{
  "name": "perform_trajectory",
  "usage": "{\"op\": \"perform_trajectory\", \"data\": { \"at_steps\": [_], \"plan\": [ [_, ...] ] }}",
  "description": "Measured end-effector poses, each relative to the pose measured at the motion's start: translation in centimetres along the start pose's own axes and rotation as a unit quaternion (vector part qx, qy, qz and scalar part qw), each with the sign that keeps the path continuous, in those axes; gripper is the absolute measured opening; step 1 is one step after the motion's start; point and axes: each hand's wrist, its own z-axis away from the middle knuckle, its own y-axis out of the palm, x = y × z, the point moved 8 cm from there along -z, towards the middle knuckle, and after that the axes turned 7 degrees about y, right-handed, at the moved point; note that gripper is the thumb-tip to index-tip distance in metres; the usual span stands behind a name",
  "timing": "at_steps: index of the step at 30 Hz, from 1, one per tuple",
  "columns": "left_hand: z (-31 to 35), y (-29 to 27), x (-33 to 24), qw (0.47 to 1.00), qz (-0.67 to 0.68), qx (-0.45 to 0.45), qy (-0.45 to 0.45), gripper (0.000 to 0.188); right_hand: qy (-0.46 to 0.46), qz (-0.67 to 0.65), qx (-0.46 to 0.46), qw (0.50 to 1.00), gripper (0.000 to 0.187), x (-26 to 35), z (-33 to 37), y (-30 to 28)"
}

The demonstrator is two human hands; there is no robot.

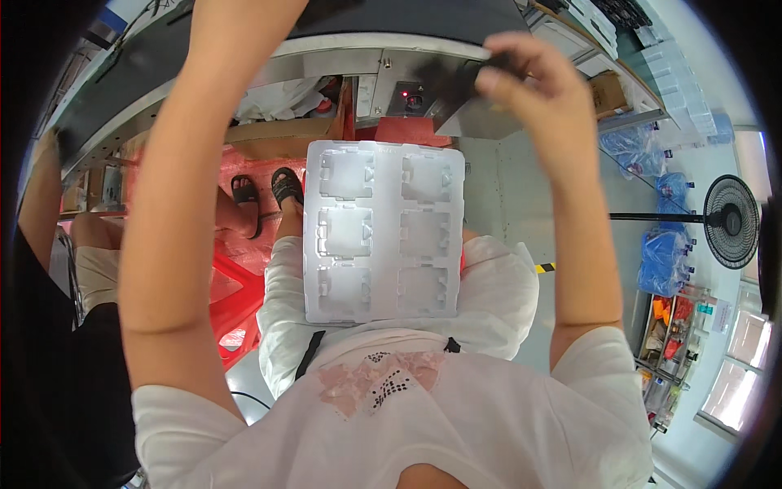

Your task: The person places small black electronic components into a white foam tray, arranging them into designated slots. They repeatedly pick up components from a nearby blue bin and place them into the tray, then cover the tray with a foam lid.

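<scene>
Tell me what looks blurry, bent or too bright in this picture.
Head view: the right hand and the dark object it holds are smeared, probably by motion; head view: the worktable edge bows and the picture's corners go black; head view: the window at lower right is glaring, while the white tray looks fairly sharp.

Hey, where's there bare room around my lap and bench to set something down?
Six square pockets in the white translucent plastic tray look bare. The flat dark worktop shows a free strip between the left forearm and right hand, which holds a blurred black piece. Underneath, toward the left, it's crowded: white plastic bags, a brown cardboard box.
</scene>
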Motion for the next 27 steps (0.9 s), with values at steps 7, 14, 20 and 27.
{"op": "perform_trajectory", "data": {
  "at_steps": [7, 14, 20, 27],
  "plan": [
    [14.4, 9.7, 3.5, 0.898, 0.360, 0.069, -0.244, 0.025, 0.180, -0.034, 0.026, 0.983, 0.024, -19.9, 5.5, 3.4],
    [23.5, 19.0, 8.7, 0.914, 0.296, 0.170, -0.217, 0.023, 0.086, 0.252, 0.027, 0.963, 0.031, -23.7, 6.1, 5.9],
    [22.4, 18.6, 5.2, 0.973, -0.015, 0.220, -0.063, 0.037, -0.032, 0.450, 0.023, 0.892, 0.042, -20.1, 10.7, 9.5],
    [26.8, 16.8, 4.8, 0.973, -0.109, 0.154, -0.134, 0.077, -0.050, 0.418, 0.020, 0.907, 0.055, -20.4, 14.9, 11.2]
  ]
}}
